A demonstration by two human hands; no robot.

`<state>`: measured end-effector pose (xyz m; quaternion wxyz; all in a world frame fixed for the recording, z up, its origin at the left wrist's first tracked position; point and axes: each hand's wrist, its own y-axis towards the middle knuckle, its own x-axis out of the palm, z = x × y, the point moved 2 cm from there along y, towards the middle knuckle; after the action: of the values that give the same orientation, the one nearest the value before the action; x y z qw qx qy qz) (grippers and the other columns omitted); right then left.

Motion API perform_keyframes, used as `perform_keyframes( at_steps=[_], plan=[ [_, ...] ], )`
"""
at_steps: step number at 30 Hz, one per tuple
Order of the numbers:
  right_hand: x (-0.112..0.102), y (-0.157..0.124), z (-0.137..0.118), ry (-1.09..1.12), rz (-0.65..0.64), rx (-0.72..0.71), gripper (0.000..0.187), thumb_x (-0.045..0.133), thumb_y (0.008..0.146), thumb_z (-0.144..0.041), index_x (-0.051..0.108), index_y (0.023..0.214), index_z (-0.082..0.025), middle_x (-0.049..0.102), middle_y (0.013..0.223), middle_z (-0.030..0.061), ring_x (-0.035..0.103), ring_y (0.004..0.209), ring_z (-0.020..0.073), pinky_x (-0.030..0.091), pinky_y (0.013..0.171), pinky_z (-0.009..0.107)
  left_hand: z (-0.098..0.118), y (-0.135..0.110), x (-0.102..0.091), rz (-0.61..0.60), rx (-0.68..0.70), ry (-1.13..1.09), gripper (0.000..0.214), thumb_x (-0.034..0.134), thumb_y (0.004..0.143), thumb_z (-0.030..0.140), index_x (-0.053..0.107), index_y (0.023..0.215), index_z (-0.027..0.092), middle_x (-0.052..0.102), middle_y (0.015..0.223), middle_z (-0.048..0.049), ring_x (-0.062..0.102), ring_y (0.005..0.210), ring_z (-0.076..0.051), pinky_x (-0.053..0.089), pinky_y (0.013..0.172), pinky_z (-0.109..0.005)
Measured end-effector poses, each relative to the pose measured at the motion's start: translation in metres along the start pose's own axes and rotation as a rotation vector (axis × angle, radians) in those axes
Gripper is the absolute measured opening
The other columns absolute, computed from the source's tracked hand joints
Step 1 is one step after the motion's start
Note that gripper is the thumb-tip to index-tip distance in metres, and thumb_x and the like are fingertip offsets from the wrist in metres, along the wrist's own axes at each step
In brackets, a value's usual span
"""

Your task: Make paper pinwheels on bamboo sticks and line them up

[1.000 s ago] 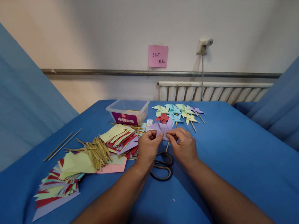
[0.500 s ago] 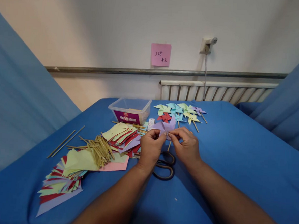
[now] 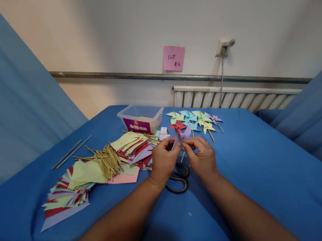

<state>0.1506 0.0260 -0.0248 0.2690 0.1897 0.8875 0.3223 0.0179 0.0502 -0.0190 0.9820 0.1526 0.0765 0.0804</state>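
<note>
Between my two hands is a purple paper pinwheel (image 3: 181,136), its blades folded and partly hidden by my fingers. My left hand (image 3: 164,157) grips it from the left, with thumb and fingers closed. My right hand (image 3: 201,155) pinches at its middle from the right; any small part between those fingertips is hidden. Black-handled scissors (image 3: 179,185) lie on the table under and between my wrists, their blades mostly covered by my left hand. Beyond my hands lie several finished pinwheels (image 3: 190,117) in green, blue, red, yellow and purple, some with sticks showing.
Left of my hands are stacked coloured paper pieces (image 3: 132,148), a heap of short wooden sticks (image 3: 109,162) and a fanned paper pile (image 3: 66,198). Two longer sticks (image 3: 71,153) lie farther left. A clear plastic box (image 3: 141,115) and small white boxes (image 3: 163,131) stand behind on the blue cloth (image 3: 256,170).
The purple pinwheel has turned slightly, and its left blade is drawn in closer to my left hand. Both hands keep their hold in nearly the same place.
</note>
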Motion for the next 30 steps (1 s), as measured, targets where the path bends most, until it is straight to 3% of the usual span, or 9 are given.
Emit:
perform_keyframes(
  at_steps=[6,11,13,17,19,30],
  plan=[
    [0.004,0.003,0.009,0.27,0.023,0.21,0.009,0.07,0.079,-0.031,0.067,0.08,-0.023,0.067,0.109,0.007,0.061,0.112,0.0248,0.047,0.098,0.042,0.002,-0.001,-0.001,-0.021,0.017,0.029,0.016,0.071,0.07,0.03,0.072,0.075,0.016,0.069,0.069,-0.0015,0.059,0.064,-0.015,0.045,0.063,-0.025],
    [0.013,0.007,0.012,0.708,-0.049,0.438,0.047,0.075,0.07,-0.035,0.056,0.111,-0.024,0.071,0.092,0.0032,0.069,0.086,0.0205,0.056,0.076,0.036,0.003,-0.001,0.0,-0.054,-0.033,-0.029,0.015,0.071,0.069,0.03,0.07,0.073,0.016,0.068,0.068,-0.0008,0.058,0.063,-0.014,0.044,0.061,-0.024],
    [0.014,0.008,0.012,0.811,-0.102,0.484,0.053,0.077,0.068,-0.036,0.056,0.115,-0.023,0.073,0.09,0.0027,0.069,0.082,0.0201,0.056,0.074,0.035,0.003,-0.001,0.0,-0.066,-0.052,-0.056,0.015,0.071,0.069,0.03,0.07,0.074,0.015,0.069,0.069,-0.0011,0.058,0.064,-0.014,0.044,0.062,-0.024],
    [0.011,0.01,0.012,0.799,-0.194,0.524,0.031,0.079,0.067,-0.04,0.067,0.088,-0.02,0.073,0.081,0.0022,0.067,0.074,0.0185,0.054,0.071,0.033,0.003,-0.001,0.0,-0.079,-0.053,-0.064,0.015,0.071,0.069,0.03,0.069,0.072,0.015,0.067,0.066,-0.0004,0.056,0.062,-0.013,0.043,0.06,-0.024],
    [0.01,0.009,0.012,0.769,-0.194,0.53,0.03,0.079,0.066,-0.043,0.068,0.081,-0.019,0.072,0.078,0.002,0.065,0.07,0.0179,0.053,0.068,0.032,0.004,-0.001,0.0,-0.084,-0.051,-0.059,0.014,0.071,0.069,0.029,0.069,0.07,0.015,0.065,0.065,-0.0002,0.055,0.061,-0.013,0.042,0.06,-0.024],
    [0.014,0.004,0.012,0.769,-0.121,0.528,0.028,0.08,0.067,-0.041,0.07,0.082,-0.02,0.071,0.078,0.001,0.062,0.072,0.0174,0.049,0.07,0.031,0.005,-0.001,0.001,-0.102,-0.064,-0.034,0.013,0.068,0.069,0.027,0.066,0.065,0.015,0.059,0.059,0.0029,0.048,0.057,-0.011,0.037,0.054,-0.022]
  ],
)
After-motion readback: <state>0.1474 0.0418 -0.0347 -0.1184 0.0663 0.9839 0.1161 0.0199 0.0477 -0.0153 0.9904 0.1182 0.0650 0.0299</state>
